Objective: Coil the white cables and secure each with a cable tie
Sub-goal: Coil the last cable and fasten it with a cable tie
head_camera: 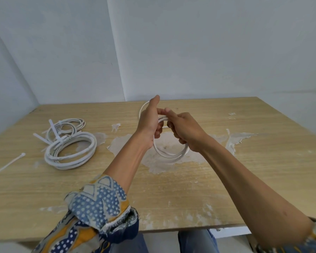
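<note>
A: How many white round cable coils?
B: Three. Big tied coil [71, 150] and small tied coil [69, 125] lie on the wooden worktop [244, 170]; the third coil [169, 154] is above it, clenched in the grip of left hand [150, 123] and right hand [184, 130].
A: Loose ties?
B: One white plastic cable tie [7, 165], far left.

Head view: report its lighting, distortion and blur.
Head view: light soft and even, only faint shadows under the tied coils; wide-angle lens bows the table edges and tilts the wall corner; bottom right corner smeared; the held coil fades against the table's pale patch.
</note>
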